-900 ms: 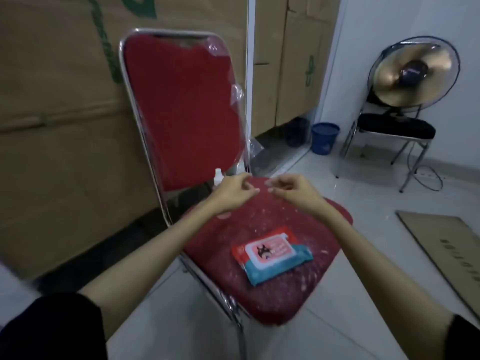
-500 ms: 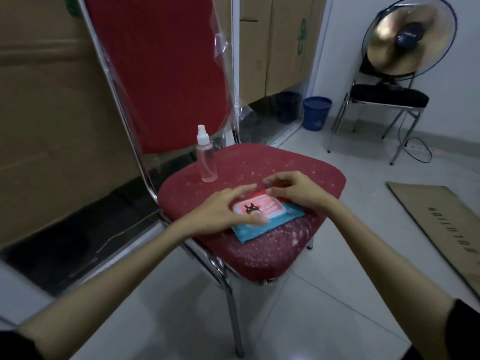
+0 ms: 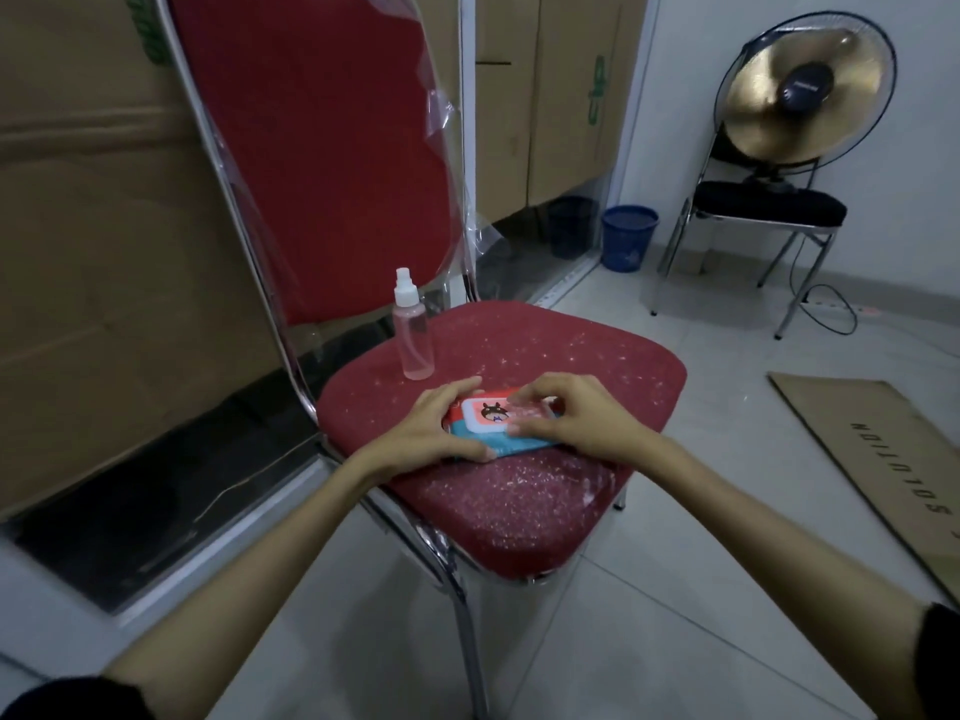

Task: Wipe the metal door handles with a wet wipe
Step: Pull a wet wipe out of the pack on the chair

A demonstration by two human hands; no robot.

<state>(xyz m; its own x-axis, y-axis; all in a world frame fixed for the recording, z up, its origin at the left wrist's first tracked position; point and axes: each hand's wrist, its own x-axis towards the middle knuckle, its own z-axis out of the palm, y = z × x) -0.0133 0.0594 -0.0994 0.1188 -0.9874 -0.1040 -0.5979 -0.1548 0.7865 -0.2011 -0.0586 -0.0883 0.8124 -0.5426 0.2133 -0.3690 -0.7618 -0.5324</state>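
A wet wipe pack (image 3: 493,420), blue and red with a pink lid, lies flat on the seat of a red chair (image 3: 571,501). My left hand (image 3: 436,428) grips the pack's left end, thumb along the near edge and fingers over the far corner. My right hand (image 3: 571,415) rests over the pack's right part, with its fingertips pinching at the lid. A small clear spray bottle (image 3: 413,330) with a white nozzle stands upright behind the pack. No door handle is in view.
Cardboard-covered panels (image 3: 104,226) stand behind the chair. A blue bucket (image 3: 628,239) sits on the floor by the wall. A fan (image 3: 805,85) rests on a black chair (image 3: 769,205) at the right. A cardboard sheet (image 3: 883,459) lies on the tiled floor.
Both hands came down from above the seat onto the wipe pack and now hold it. The view dropped, bringing the spray bottle into sight.
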